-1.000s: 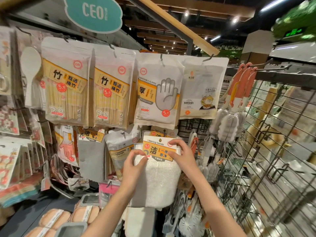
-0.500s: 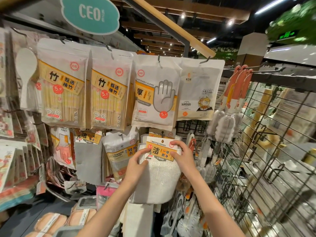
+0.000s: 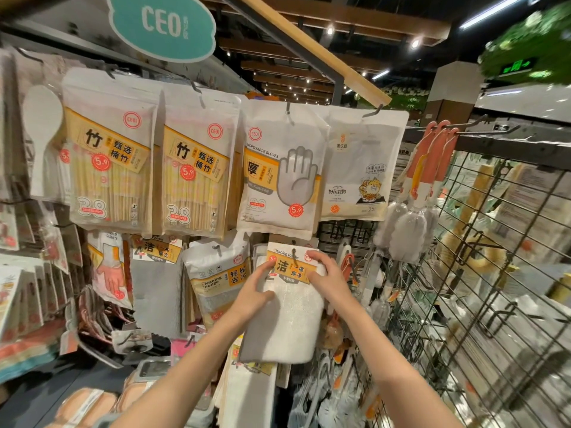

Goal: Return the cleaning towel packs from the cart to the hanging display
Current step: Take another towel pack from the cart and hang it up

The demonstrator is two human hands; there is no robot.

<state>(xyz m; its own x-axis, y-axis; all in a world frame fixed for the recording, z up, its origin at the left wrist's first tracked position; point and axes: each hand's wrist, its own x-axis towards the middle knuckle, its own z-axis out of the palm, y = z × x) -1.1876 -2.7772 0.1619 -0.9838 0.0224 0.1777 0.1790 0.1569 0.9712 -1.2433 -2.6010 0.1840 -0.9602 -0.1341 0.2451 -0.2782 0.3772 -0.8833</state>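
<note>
A white cleaning towel pack [image 3: 289, 322] with an orange header card hangs in the second row of the display, just under the disposable gloves bag. A dark hook [image 3: 294, 256] shows through the hole in its card. My left hand [image 3: 256, 293] grips the pack's upper left edge. My right hand [image 3: 329, 278] holds the upper right corner of the card. More packs of the same kind sit behind it, mostly hidden.
Chopstick packs [image 3: 111, 168] and the gloves bag [image 3: 279, 174] hang in the top row. A cleaning sponge bag [image 3: 217, 282] and a grey cloth [image 3: 157, 291] hang to the left. Bottle brushes [image 3: 411, 223] and a black wire grid [image 3: 482, 288] stand on the right.
Both hands have pushed the pack up and back toward the display, and the hook now shows through the card's hole. The view has shifted slightly.
</note>
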